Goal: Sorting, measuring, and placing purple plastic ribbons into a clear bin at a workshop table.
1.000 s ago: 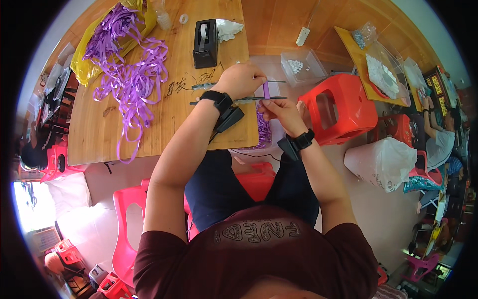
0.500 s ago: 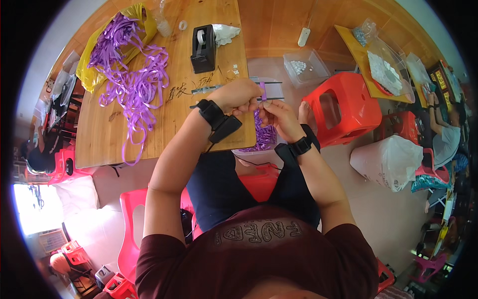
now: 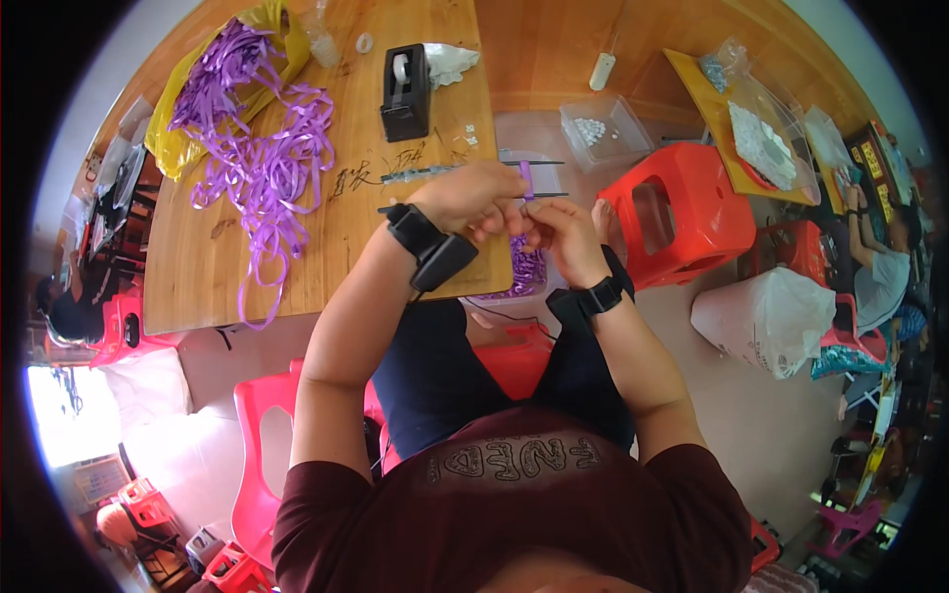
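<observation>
Two thin dark rods stick out past the table's right edge, and a short band of purple ribbon spans them. My left hand is beside the band, fingers curled in; the index fingertip reaches the ribbon. What its thumb and other fingers hold is hidden. Just below the lower rod, my right hand pinches at the ribbon's lower end with thumb and forefinger. Both hands' fingertips nearly meet. Below them, a clear tub holds many purple ribbon pieces.
A tangle of purple ribbon spills from a yellow bag across the wooden table. A black tape dispenser stands behind my hands. Rightward are a red stool, a clear box with white pieces and a white sack.
My left hand's fingers have spread a little from the curl they had, and the right fingertips have shifted slightly. The ribbon band stays on the rods; the whole view has moved slightly.
</observation>
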Tool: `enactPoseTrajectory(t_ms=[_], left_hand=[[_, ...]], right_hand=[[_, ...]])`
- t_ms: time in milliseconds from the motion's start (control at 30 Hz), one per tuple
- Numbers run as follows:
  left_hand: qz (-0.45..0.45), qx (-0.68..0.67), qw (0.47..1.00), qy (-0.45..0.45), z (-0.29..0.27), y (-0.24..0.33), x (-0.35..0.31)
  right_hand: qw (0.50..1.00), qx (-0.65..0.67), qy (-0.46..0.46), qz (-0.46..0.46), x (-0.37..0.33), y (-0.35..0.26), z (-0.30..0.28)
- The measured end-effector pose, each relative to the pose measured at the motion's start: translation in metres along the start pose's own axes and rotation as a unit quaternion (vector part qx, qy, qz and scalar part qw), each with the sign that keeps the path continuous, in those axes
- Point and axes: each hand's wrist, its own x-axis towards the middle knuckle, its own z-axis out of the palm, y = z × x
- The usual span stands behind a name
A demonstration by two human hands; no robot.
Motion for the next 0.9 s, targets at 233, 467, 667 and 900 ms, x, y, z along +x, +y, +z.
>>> enactPoseTrajectory(t_ms=[233, 467, 667, 900], left_hand=[[0.060, -0.069, 0.996, 0.004, 0.005, -0.024, 0.022], [0.074, -0.002, 0.997, 0.019, 0.009, -0.033, 0.014], [0.109, -0.091, 0.990, 0.005, 0.004, -0.034, 0.017], [0.063, -0.004, 0.998, -0.028, 0.002, -0.024, 0.014]], right_hand=[[0.993, -0.109, 0.019, -0.037, -0.015, -0.036, -0.009], [0.970, -0.231, -0.031, -0.065, 0.054, -0.101, 0.058], [0.967, -0.244, -0.074, -0.012, 0.155, -0.100, 0.118], [0.946, -0.314, -0.034, 0.076, 0.184, -0.110, 0.145]])
